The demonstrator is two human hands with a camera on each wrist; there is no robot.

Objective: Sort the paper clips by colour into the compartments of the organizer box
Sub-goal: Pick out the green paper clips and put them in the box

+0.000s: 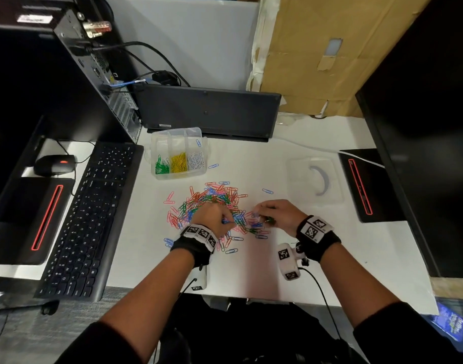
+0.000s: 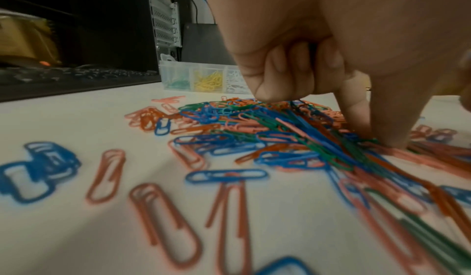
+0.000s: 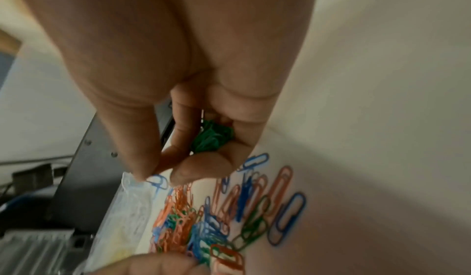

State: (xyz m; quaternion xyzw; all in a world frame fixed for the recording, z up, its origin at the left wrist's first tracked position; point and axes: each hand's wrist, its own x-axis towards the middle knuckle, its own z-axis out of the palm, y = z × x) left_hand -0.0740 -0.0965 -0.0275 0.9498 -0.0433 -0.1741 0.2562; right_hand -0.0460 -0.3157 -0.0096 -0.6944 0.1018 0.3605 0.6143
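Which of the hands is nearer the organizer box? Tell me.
Left. The left hand works the pile almost straight below the organizer box; the right hand sits further off to the right.

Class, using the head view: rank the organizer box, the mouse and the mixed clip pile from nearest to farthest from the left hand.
1. Mixed clip pile: under the left hand.
2. Organizer box: beyond the pile.
3. Mouse: far left, past the keyboard.
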